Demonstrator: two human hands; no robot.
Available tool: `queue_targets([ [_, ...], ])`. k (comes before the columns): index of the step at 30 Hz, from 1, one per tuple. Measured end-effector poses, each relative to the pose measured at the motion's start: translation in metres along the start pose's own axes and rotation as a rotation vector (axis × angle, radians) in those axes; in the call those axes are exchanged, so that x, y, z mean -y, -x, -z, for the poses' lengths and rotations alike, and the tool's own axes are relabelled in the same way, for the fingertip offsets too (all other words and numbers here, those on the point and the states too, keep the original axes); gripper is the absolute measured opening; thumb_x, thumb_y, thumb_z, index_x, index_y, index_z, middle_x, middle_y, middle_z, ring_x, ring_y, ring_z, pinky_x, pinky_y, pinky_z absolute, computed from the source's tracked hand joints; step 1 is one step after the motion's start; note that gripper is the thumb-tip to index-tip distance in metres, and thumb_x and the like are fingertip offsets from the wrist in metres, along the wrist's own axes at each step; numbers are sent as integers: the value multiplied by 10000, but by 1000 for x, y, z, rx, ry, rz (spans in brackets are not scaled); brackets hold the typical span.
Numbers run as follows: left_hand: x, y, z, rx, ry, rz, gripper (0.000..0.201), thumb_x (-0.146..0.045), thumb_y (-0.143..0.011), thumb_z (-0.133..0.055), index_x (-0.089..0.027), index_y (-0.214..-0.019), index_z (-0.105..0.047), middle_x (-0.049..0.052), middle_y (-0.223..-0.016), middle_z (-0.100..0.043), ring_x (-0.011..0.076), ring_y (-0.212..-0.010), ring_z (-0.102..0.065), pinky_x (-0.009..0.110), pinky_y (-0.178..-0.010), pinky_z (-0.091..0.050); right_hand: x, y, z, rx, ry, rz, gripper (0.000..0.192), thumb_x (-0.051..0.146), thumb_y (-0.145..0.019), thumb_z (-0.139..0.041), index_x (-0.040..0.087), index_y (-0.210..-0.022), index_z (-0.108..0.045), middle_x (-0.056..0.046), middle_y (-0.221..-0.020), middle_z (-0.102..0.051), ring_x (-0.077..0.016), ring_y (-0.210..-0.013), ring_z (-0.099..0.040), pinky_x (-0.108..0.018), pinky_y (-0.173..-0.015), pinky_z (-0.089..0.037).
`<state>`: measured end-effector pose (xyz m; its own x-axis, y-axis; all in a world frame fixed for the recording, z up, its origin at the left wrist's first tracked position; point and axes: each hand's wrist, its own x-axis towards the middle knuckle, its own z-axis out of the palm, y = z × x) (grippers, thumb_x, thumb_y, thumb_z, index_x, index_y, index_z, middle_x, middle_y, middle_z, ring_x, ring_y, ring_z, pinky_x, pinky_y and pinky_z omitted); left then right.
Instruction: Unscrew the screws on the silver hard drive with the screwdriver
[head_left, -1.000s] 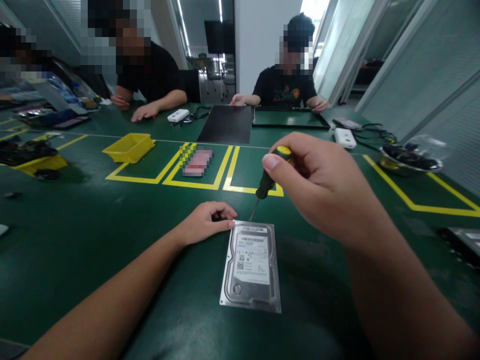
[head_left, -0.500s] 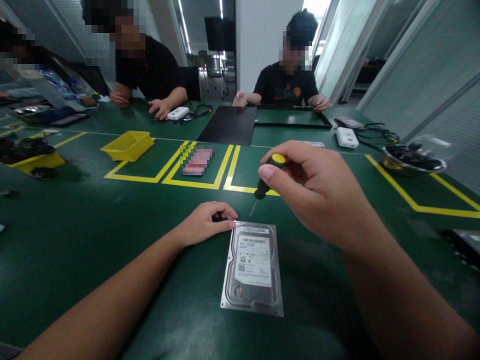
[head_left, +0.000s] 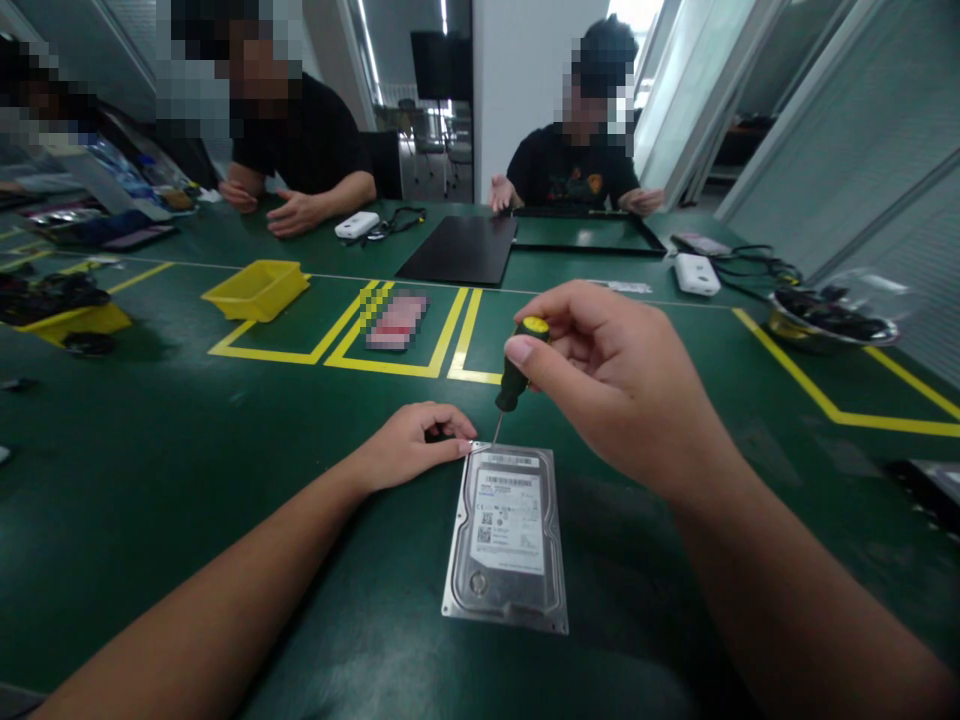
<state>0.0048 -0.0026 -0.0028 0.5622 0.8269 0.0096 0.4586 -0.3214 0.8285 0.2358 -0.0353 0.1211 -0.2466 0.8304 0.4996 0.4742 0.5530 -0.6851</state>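
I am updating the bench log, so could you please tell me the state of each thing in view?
Hard drive: flat on the green table, label up, cover on.
Screwdriver: tilted, tip at the drive's far left corner.
Right hand: closed on the screwdriver.
Left hand: fingertips against the drive's far left corner.
Yellow bin: upright, open, contents not visible.

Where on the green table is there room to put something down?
Bare table lies between the left arm and the yellow bin, and right of the hard drive. It is crowded by the drive's far left corner, where the left hand and screwdriver meet.
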Motion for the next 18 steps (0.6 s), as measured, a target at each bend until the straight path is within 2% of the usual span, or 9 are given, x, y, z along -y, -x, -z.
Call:
queue_targets([
  [11,-2,-1,-1,3,5,1,226,-373,-887,-667,-168,-975,-702,19,-886,-679,149,-820,-609,266,-743,-439,-3,-1,-4,-16,21,27,162,333,-912,-622,172,-919,-640,5,-756,-649,-121,-632,-613,-271,-578,-450],
  [18,-3,-1,0,0,-10,7,191,-339,-900,-642,-177,-979,-705,14,-880,-673,147,-817,-605,267,-744,-438,-12,-2,-13,-61,11,22,140,326,-906,-624,188,-923,-619,23,-719,-616,-116,-596,-579,-279,-591,-437],
])
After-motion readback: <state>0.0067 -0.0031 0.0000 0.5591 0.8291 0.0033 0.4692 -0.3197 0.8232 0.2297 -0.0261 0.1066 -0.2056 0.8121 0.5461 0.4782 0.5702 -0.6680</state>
